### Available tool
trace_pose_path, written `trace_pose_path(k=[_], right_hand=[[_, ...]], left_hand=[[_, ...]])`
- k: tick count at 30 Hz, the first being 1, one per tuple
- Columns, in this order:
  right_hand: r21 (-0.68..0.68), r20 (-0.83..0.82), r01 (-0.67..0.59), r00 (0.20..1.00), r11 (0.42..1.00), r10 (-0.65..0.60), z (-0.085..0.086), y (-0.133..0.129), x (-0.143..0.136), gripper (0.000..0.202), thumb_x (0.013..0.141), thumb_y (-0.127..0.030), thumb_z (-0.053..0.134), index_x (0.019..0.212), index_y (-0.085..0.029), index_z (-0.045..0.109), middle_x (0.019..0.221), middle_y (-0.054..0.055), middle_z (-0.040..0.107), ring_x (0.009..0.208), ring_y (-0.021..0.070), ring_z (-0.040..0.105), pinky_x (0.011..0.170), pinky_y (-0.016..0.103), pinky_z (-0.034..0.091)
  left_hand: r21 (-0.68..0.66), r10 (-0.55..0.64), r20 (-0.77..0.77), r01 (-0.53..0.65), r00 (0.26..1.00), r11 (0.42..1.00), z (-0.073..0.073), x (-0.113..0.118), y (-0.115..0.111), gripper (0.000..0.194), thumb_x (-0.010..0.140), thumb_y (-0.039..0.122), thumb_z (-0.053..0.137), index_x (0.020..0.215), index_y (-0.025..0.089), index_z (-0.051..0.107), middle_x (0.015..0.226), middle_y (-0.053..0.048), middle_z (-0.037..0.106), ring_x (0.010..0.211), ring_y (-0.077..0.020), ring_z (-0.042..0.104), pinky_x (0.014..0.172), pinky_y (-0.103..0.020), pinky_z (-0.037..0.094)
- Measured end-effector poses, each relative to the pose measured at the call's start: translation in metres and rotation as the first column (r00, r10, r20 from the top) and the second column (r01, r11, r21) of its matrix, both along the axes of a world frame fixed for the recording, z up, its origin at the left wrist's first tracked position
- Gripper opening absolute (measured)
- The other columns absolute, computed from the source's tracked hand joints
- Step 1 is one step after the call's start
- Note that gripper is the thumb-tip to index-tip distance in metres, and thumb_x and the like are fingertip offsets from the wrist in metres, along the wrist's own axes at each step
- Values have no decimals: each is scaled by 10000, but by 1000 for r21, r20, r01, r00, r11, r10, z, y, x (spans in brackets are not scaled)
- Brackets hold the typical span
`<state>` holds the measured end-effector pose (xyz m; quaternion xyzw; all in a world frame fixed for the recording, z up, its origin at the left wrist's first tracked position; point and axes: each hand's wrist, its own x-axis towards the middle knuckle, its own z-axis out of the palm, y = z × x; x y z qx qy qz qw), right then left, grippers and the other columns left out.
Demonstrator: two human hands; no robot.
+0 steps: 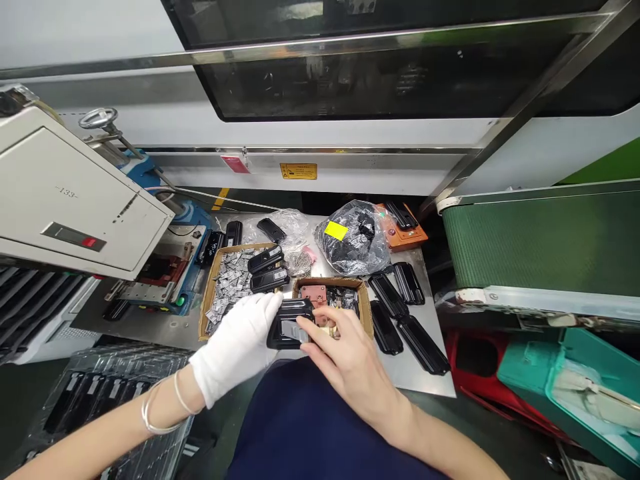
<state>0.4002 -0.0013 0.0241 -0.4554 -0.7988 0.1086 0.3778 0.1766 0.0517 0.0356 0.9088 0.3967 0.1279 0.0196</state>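
My left hand (239, 343), in a white glove, holds a black plastic housing (289, 324) by its left side above the near table edge. My bare right hand (345, 353) rests on the right side of the same housing, its thumb and forefinger pinching a small grey metal piece (293, 330) seated in it. Just behind lies a small cardboard box (363, 303) with a reddish block and small parts. A larger cardboard box (207, 300) to the left is full of small silver metal pieces, with two black housings (267, 270) lying on top.
Several black housings (403, 310) lie on the metal table at right. A plastic bag (355, 240) with a yellow label and an orange fixture (407, 230) sit behind. A blue press jig (165, 273) stands left, a tray of parts (100, 393) lower left, a green conveyor (540, 240) right.
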Motion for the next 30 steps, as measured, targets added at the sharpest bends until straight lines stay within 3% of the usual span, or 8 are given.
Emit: trace_pose_path(k=[6, 9, 13, 16, 19, 22, 25, 30], right_hand=[[56, 71, -95, 993, 994, 91, 2, -2, -19, 252, 1092, -206, 475, 1204, -88, 667, 942, 85, 702, 830, 227, 640, 688, 375, 559], [84, 43, -73, 997, 994, 70, -2, -2, -17, 242, 1089, -210, 494, 1208, -97, 672, 964, 84, 712, 856, 226, 648, 720, 383, 559], [67, -5, 67, 998, 996, -67, -17, -1, -6, 270, 1074, -240, 533, 1277, -171, 697, 1149, 132, 698, 1064, 274, 629, 875, 426, 593], [48, -112, 131, 986, 990, -125, -30, -1, -9, 314, 1048, -228, 578, 1333, -272, 703, 1386, 142, 615, 1276, 307, 564, 1018, 493, 571], [-178, -406, 94, 900, 980, -160, -35, 3, -18, 505, 1001, -287, 648, 1499, -272, 570, 1473, 147, 588, 1316, 281, 604, 1087, 470, 546], [-592, -596, -159, 747, 790, -296, -30, 10, -24, 415, 906, -421, 693, 1246, -184, 705, 1104, 95, 759, 1038, 253, 728, 938, 381, 596], [-730, -643, -433, 698, 528, -316, -22, 17, -22, 305, 827, -474, 705, 733, -195, 624, 695, -13, 607, 711, 170, 620, 718, 288, 530], [-727, -678, -511, 643, 459, -357, -15, 8, -11, 584, 788, -638, 747, 600, -216, 389, 613, -57, 340, 597, 99, 297, 563, 249, 274]], left_hand=[[227, -95, -90, 113, 991, 967, -5, 5, 3, 735, 613, 119, 766, 1283, 16, 482, 1112, -247, 704, 963, -394, 730, 833, -544, 655], [217, -117, -69, 129, 991, 968, -4, 5, 5, 767, 610, 193, 869, 1261, 23, 501, 1091, -245, 706, 935, -388, 731, 815, -531, 660], [-10, -16, -32, 16, 999, 1000, -3, -1, 6, 732, 731, 441, 922, 1241, 90, 532, 1131, -221, 694, 987, -373, 709, 884, -552, 634], [79, -4, -3, 4, 1000, 997, -3, -6, 3, 726, 798, 347, 856, 1347, 45, 488, 1212, -268, 667, 1056, -415, 698, 920, -588, 622], [188, -28, 43, 20, 999, 982, 1, -8, -3, 674, 835, 285, 798, 1346, -5, 468, 1143, -275, 671, 992, -406, 704, 875, -580, 639], [188, -21, 16, 17, 1000, 982, 4, -7, -6, 613, 843, 184, 743, 1357, -14, 474, 1150, -271, 667, 1011, -409, 693, 903, -601, 628], [196, -50, -15, 52, 999, 979, 6, -4, -5, 588, 783, 131, 746, 1299, -12, 503, 1110, -259, 677, 977, -407, 701, 865, -598, 640], [84, -121, -110, 131, 987, 988, 39, -13, -20, 1108, 499, 255, 1028, 1416, 18, 454, 1317, -308, 635, 1188, -461, 651, 1005, -642, 589]])
